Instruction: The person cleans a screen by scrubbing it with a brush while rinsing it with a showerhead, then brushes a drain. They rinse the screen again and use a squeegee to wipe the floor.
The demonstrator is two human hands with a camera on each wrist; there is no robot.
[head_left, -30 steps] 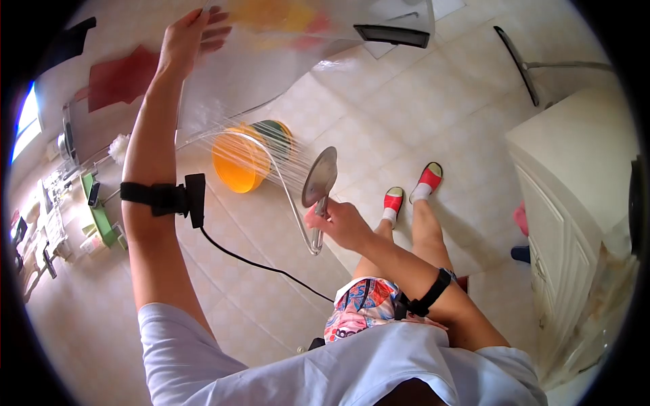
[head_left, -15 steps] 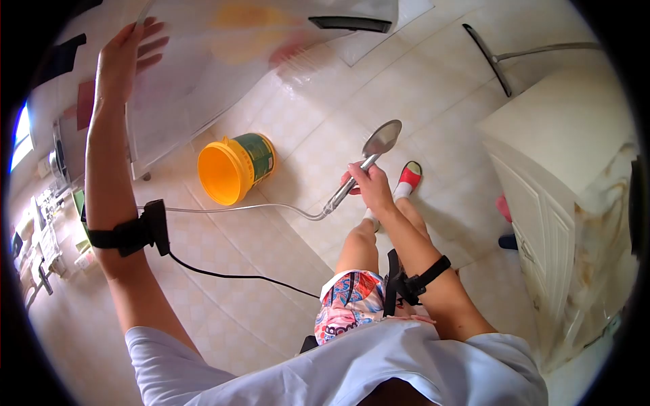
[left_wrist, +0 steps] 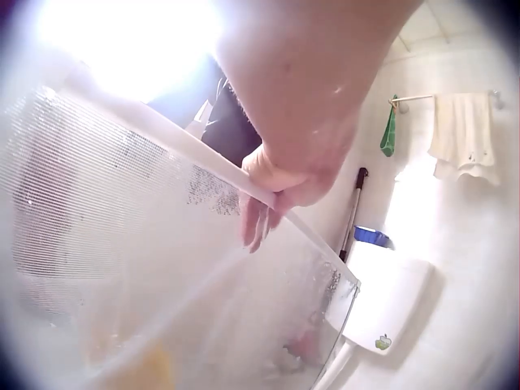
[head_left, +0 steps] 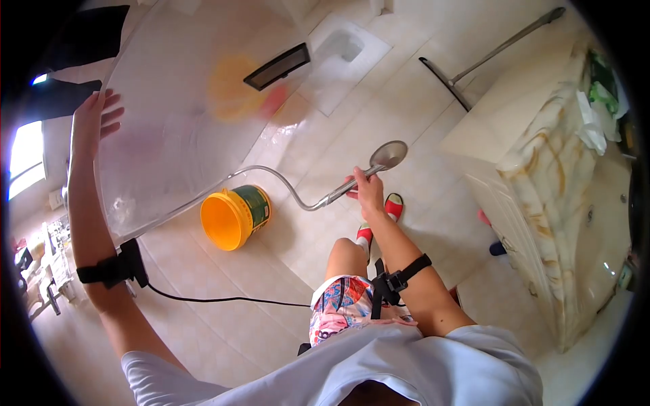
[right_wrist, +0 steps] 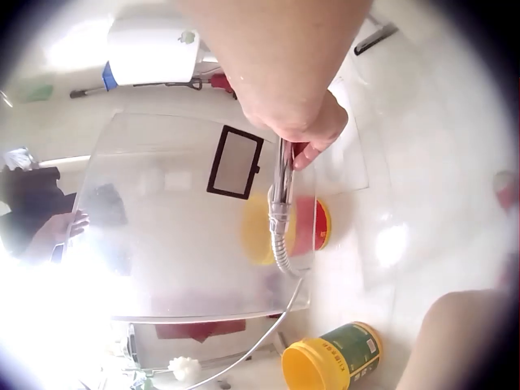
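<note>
I see the clear plastic panel (head_left: 183, 115) held up on a slant over the tiled floor, its black-framed patch (head_left: 277, 65) near the upper edge. My left hand (head_left: 95, 122) grips the panel's left edge: the wrist view shows the rim running across the palm with the fingers (left_wrist: 256, 223) hanging loosely down its face, slightly spread. To the panel's right, my right hand (head_left: 365, 189) is wrapped around the handle of the shower head (head_left: 387, 155), fingers curled tight on the metal stem, the head pointing away from the panel. The hose (head_left: 271, 177) loops from the handle back under the panel. Below the panel's lower edge stands a yellow bucket (head_left: 233, 216).
</note>
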